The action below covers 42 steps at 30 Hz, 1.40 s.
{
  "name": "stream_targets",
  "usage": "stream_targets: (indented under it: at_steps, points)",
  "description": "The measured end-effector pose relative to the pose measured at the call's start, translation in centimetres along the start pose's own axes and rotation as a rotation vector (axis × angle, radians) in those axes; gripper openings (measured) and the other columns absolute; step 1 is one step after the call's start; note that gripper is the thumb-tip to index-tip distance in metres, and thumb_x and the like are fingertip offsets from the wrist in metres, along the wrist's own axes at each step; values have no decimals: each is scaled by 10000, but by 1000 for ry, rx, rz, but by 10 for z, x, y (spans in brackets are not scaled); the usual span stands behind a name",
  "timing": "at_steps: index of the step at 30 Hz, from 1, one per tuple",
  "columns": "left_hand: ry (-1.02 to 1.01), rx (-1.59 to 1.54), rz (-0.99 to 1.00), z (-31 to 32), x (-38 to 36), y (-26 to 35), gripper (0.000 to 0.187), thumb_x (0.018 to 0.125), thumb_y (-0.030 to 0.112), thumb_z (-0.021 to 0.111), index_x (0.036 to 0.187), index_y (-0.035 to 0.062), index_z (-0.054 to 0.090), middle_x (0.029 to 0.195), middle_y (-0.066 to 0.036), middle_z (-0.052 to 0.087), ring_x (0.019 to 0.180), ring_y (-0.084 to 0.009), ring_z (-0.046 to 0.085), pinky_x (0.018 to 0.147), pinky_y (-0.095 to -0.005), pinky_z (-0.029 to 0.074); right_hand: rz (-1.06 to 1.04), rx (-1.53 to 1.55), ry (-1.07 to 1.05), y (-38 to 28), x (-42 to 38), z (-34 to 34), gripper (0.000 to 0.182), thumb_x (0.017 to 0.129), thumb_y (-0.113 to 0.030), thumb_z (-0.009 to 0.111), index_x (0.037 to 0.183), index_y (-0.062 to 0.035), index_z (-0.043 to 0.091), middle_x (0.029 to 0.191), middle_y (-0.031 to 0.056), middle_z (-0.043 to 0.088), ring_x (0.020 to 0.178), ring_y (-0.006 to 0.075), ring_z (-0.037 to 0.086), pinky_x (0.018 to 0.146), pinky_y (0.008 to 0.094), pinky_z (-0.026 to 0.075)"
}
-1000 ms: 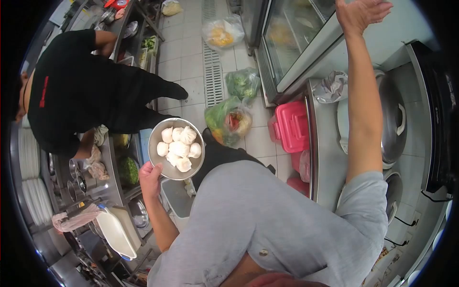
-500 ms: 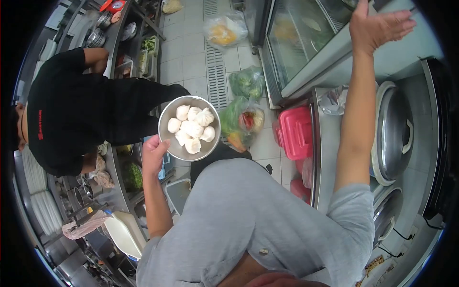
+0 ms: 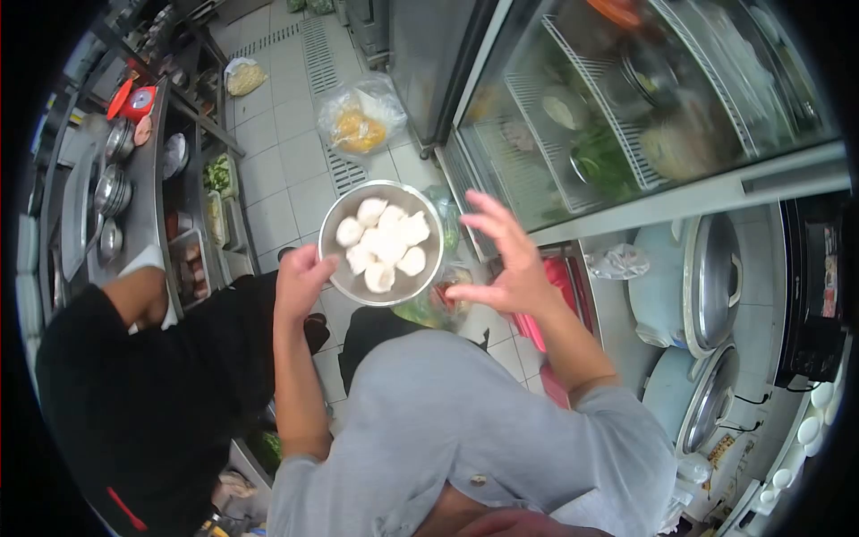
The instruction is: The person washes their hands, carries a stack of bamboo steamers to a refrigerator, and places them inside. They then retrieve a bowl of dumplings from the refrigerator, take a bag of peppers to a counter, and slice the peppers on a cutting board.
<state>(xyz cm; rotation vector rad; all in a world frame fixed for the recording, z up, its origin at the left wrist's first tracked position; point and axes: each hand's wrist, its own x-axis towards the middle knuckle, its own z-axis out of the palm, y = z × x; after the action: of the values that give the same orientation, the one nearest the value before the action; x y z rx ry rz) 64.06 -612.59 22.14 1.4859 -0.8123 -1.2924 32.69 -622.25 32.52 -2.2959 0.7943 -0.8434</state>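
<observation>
My left hand (image 3: 302, 282) grips the rim of a round metal bowl (image 3: 433, 259), with the thumb over the edge. Several white pleated buns (image 3: 383, 243) lie heaped in the bowl. My right hand (image 3: 512, 264) is to the right of the bowl, apart from it, fingers spread and thumb pointing toward the rim; nothing is in it. Beyond that hand stands a glass-doored fridge (image 3: 546, 201), with greens and other food visible on its wire shelves.
A person in black (image 3: 161, 385) leans over the steel counter (image 3: 148, 179) on the left. Clear plastic bags of food (image 3: 362, 116) lie on the tiled floor. A pink container (image 3: 559, 277) and large lidded pots (image 3: 711, 282) stand on the right.
My right hand has come down from the fridge side at upper right to near the bowl. The bowl shifts slightly right in view as the camera turns toward the fridge.
</observation>
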Motion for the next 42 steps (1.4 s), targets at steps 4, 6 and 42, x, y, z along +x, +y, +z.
stream_targets:
  at_steps: [4,6,42]
  points:
    - [-181,38,57,-7,102,58,157,885,117,691,793,-3,649,723,-2,634,651,-68,580,589,-252,487,178,68,-2,48,30,31,749,590,-318,963,1203,-85,601,1431,250,486,1260,398,559,1033,445,480]
    - [-260,37,50,-16,138,79,172,892,127,691,788,-2,645,720,-13,645,633,-81,603,577,-261,507,177,-5,57,54,61,48,714,597,-305,961,1174,-87,602,1424,265,485,1247,401,569,1005,443,496]
    - [-364,-309,712,-67,608,306,217,945,82,637,1147,48,568,1052,-54,610,881,-121,568,752,-286,477,653,-283,776,228,259,6,414,584,-173,946,863,-39,670,1273,282,629,1121,369,675,906,400,565]
